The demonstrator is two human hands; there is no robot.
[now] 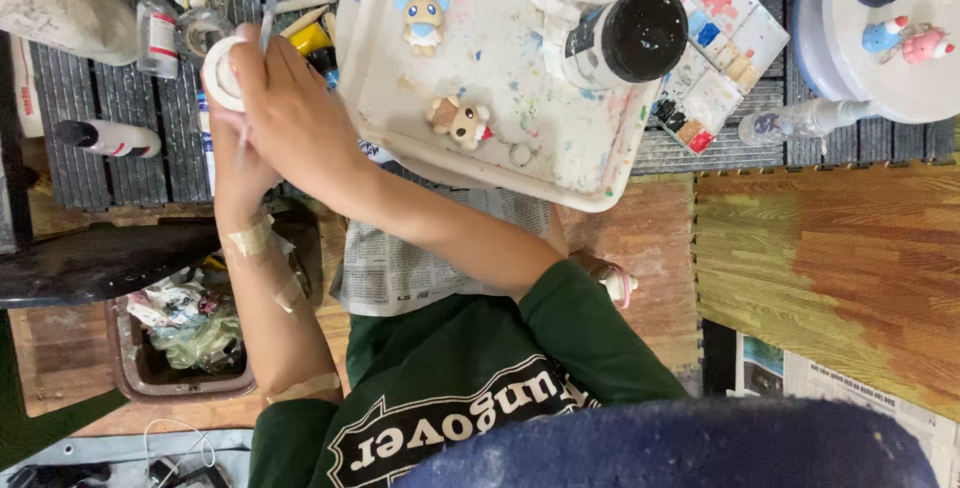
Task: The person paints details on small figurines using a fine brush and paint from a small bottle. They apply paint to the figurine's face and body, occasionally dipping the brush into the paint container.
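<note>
The small white paint pot (222,73), judged light, rigid and slippery, was pinched at its rim by the left hand (235,163), while a thin brush (268,8) was gripped between the pressed-together fingers of the right hand (290,108).

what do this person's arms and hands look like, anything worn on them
Both hands, the left hand and right hand, are bare: no gloves, rings or watch can be seen. The forearms are bare too. The left forearm carries several strips of beige tape near the wrist, midway and close to the elbow. The dark green short sleeves belong to a T-shirt with white printed lettering.
</note>
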